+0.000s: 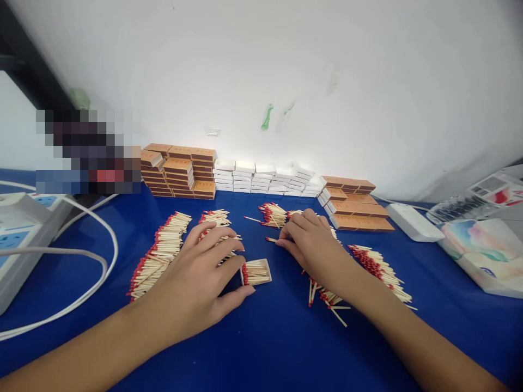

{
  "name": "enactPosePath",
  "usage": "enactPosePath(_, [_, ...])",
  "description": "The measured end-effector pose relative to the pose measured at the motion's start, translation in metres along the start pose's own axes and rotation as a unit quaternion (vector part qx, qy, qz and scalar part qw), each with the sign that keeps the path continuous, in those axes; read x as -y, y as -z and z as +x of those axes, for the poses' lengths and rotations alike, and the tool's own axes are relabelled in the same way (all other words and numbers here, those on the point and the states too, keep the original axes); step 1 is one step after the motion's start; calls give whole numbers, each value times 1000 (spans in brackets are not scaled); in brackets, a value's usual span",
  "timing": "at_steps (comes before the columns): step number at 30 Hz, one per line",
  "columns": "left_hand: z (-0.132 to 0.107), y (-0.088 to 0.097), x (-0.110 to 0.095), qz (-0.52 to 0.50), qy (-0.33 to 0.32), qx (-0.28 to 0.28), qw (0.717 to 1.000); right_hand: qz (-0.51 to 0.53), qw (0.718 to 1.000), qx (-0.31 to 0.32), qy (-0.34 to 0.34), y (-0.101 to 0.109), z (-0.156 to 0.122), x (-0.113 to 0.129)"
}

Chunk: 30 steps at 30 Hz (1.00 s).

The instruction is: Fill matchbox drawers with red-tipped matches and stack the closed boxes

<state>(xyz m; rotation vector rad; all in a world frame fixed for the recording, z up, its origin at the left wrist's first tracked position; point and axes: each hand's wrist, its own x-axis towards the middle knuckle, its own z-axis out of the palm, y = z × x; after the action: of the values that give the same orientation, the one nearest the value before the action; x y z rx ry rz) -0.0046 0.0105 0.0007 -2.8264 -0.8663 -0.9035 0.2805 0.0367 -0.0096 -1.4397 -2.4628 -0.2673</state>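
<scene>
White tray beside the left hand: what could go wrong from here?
The left hand curls close around the white tray; a nudge might tip it and spill the matches inside.
The right hand pinches a single match; moving back, it could scatter the loose pile near its wrist.
Some top pieces of the white stack lie askew and might slide off if bumped.

The widest free room on the table [265,348] lies at the near side, between the forearms. From there a lane runs up between the tray [268,270] and the right hand [308,234], whose pinched match [269,239] juts into it. The left hand [212,272] bars the tray's left side. Farther up, a loose match [252,219] narrows the passage, and the white stack [261,178] closes it off against the wall [253,54].
</scene>
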Motion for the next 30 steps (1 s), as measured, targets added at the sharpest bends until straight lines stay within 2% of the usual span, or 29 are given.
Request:
enactPosePath(7, [0,0,0,8,3,-3,1000,103,993,-15,58,23,-4,22])
enactPosePath(11, [1,0,0,1,3,-6,1000,101,990,-3,93,30,-8,40])
enactPosePath(15, [2,0,-1,-6,3,-9,1000,101,989,-20,110,28,-10,47])
enactPosePath(19, [2,0,-1,-5,3,-10,1000,116,988,-46,88,24,-8,34])
enactPosePath(23, [1,0,-2,-11,-2,-9,1000,50,996,-78,18,16,-6,9])
enactPosePath(26, [1,0,-4,-21,-6,-7,1000,13,997,-71,-15,7,-3,-4])
enactPosePath(30, [1,1,-5,-26,-12,-7,1000,-3,997,-60,-40,-2,3,-7])
